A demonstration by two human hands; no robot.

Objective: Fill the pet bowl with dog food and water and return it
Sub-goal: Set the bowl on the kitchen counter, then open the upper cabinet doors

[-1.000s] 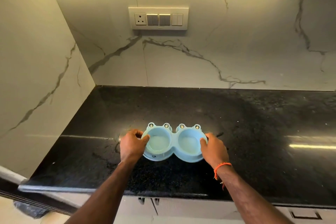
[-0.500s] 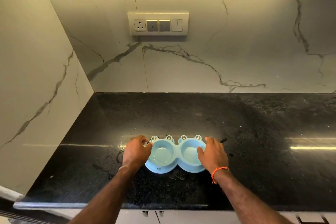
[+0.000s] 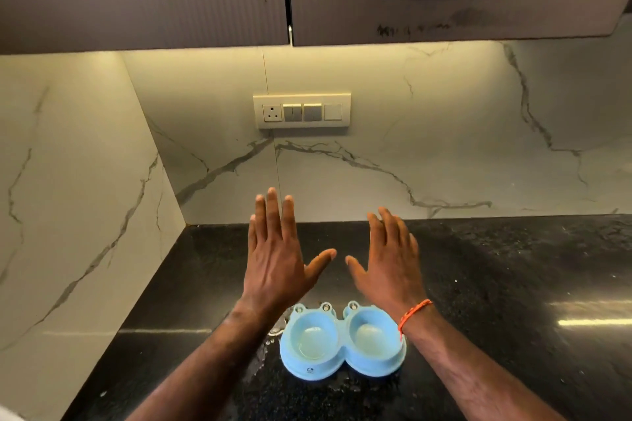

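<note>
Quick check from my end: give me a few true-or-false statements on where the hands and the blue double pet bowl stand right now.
1. The light blue plastic double pet bowl sits on the black speckled stone countertop. True.
2. The left hand grips the bowl's rim. False: it is raised, open with fingers spread, off the bowl.
3. The right hand is open and holds nothing. True.
4. Both bowl compartments are full of dog food. False: no food shows in either.
5. The orange thread wristband is on the left wrist. False: it is on the right wrist.
</note>
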